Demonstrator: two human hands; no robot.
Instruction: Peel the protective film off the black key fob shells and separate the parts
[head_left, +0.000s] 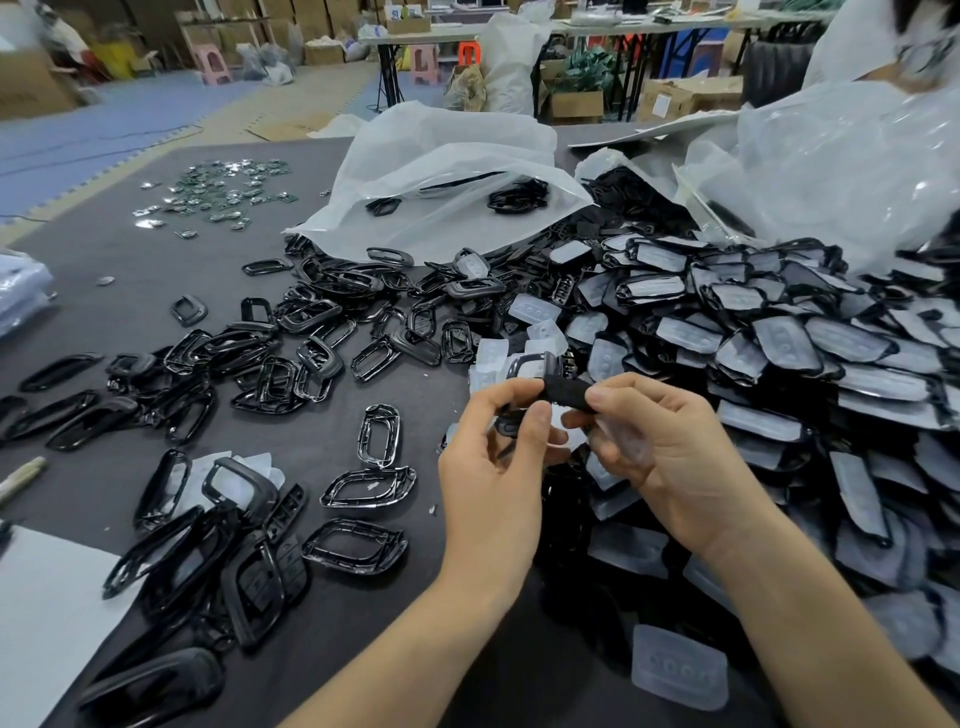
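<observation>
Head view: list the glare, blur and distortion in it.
Head view: soft even light, faint shadows; white glints on the glossy black frames and the clear bags; wide-angle stretch toward the borders; top-right corner smeared; the left hand and right hand are sharp, the black shell they pinch slightly soft.

Both forearms reach forward and converge. The left hand (498, 457) has its fingers curled, thumb and forefinger pinching. The right hand (660, 447) meets it, fingertips together, thumb pressed forward, gripping.
</observation>
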